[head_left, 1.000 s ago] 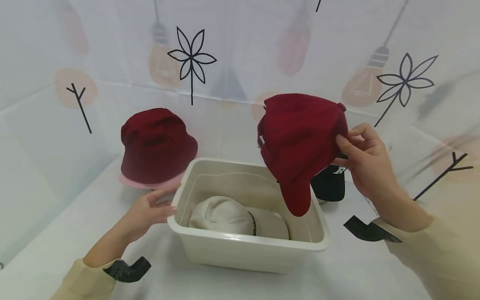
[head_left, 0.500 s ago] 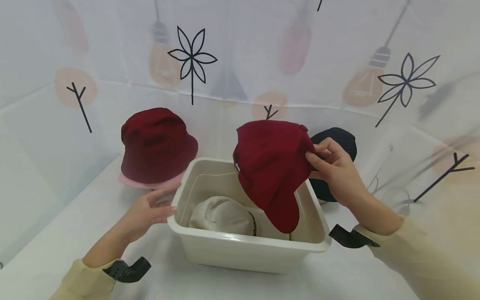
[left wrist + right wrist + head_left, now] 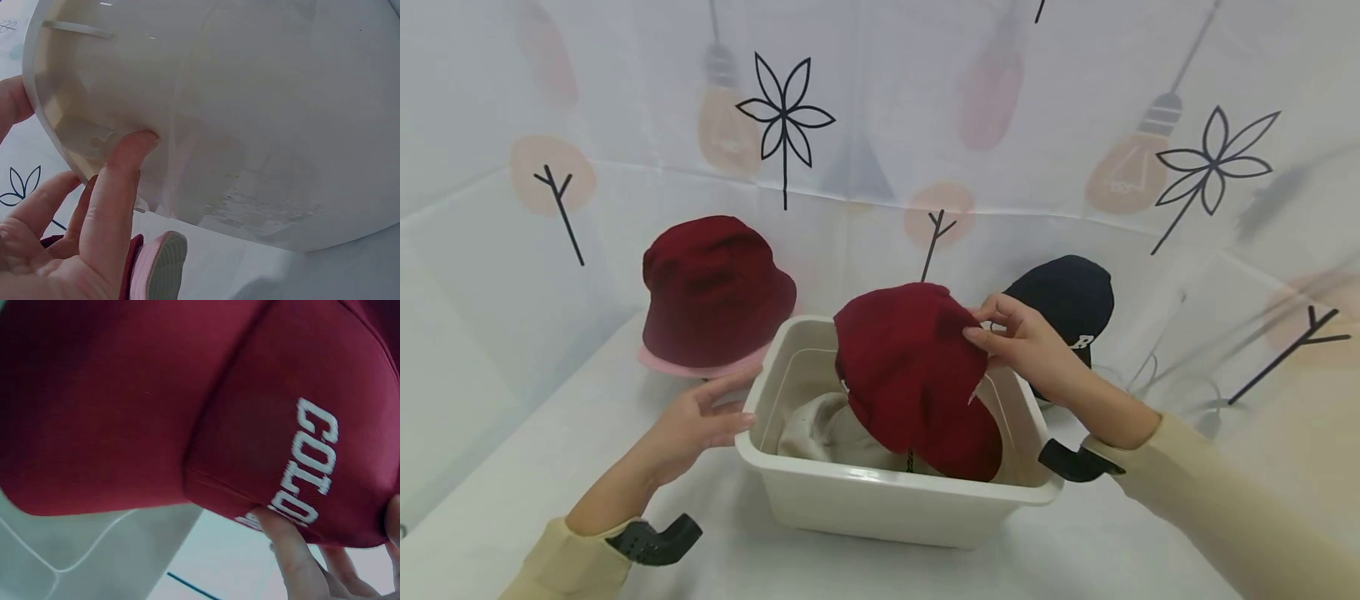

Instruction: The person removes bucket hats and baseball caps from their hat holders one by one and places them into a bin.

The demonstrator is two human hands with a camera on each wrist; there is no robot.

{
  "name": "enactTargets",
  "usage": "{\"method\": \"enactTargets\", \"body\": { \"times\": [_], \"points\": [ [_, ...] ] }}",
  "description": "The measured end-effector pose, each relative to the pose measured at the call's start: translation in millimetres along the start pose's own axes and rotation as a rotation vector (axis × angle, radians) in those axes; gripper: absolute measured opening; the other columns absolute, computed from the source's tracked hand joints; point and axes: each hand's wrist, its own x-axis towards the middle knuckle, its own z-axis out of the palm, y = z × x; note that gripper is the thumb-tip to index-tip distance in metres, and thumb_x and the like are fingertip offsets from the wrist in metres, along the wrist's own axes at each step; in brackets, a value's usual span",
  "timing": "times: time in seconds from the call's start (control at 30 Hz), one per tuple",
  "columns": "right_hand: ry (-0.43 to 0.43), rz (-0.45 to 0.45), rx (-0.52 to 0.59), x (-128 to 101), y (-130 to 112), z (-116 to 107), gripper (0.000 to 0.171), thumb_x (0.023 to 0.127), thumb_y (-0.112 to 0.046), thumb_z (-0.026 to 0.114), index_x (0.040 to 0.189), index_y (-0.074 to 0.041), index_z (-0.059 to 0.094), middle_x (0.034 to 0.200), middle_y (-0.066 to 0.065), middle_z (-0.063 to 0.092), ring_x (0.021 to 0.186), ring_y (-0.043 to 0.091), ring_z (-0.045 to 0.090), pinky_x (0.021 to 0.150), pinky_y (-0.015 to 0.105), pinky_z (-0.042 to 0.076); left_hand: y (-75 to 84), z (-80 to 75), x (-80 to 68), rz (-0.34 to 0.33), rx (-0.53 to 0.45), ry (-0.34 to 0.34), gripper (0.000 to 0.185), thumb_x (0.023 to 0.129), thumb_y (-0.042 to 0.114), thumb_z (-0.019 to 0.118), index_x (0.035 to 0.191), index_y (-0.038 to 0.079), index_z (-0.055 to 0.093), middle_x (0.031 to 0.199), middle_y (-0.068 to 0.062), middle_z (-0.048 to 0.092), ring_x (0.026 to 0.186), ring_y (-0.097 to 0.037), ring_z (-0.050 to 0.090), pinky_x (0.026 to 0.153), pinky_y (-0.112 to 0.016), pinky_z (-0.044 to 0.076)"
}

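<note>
My right hand (image 3: pixel 1022 342) pinches a dark red baseball cap (image 3: pixel 910 375) by its crown, holding it tilted in the mouth of a cream plastic bin (image 3: pixel 880 512). White embroidered letters show on the cap's front (image 3: pixel 306 462) in the right wrist view. The brim points down at the bin's right part. Beneath it lies an off-white cap (image 3: pixel 820 429), partly covered. My left hand (image 3: pixel 688 429) rests at the bin's left end with fairly straight fingers. In the left wrist view, one finger (image 3: pixel 119 181) lies against the outer wall (image 3: pixel 262 125) below the rim.
Behind the bin on the left stands a maroon bucket hat (image 3: pixel 715 292) over a pink brim (image 3: pixel 662 362). A dark navy cap (image 3: pixel 1067 292) with a white letter sits back right. A patterned curtain (image 3: pixel 865 108) hangs behind the white table (image 3: pixel 700 550).
My right hand has moved left and down with the red cap, from above the bin's right side into its mouth. The navy cap shows more now. The left hand has stayed still.
</note>
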Motion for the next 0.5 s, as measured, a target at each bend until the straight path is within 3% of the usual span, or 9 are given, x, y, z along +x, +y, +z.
{"method": "enactTargets", "body": {
  "times": [0.3,0.5],
  "points": [
    [-0.158,0.052,-0.08,22,3,13,0.01,0.091,-0.007,0.058,0.096,-0.001,0.051,0.114,0.017,0.055,0.085,0.029,0.063,0.071,0.04,0.054,-0.4,-0.4,0.2,-0.017,0.032,0.012,0.071,0.083,0.01,0.068,0.143,0.0,0.031,0.143,-0.023,0.032,0.116,-0.028,0.052,0.081,-0.041,0.05],
    [-0.225,0.073,-0.076,35,6,23,0.013,0.092,-0.009,0.058,0.096,0.0,0.05,0.108,0.016,0.057,0.08,0.028,0.062,0.067,0.042,0.054,-0.3,-2.1,-0.9,0.004,0.026,-0.008,0.072,0.084,0.009,0.068,0.144,-0.002,0.029,0.143,-0.024,0.032,0.115,-0.025,0.052,0.08,-0.037,0.05]
  ]
}}
